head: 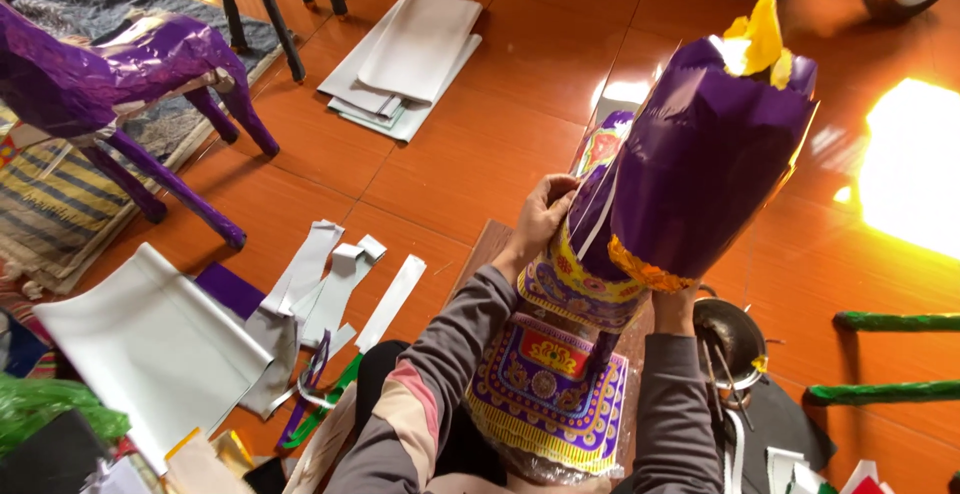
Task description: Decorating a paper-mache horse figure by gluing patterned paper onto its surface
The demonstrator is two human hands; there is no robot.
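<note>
Hands point(540, 219) on purple paper figure point(700, 164); metal bowl point(735, 329) contents unclear.

Two purple paper horses point(110, 74) point(700, 154), two green sticks point(895, 322) point(880, 392).

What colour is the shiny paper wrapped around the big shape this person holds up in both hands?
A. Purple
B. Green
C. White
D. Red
A: the big glossy paper-covered shape is purple with yellow paper at its top, the left hand on its patterned side and the right hand under it.
</note>
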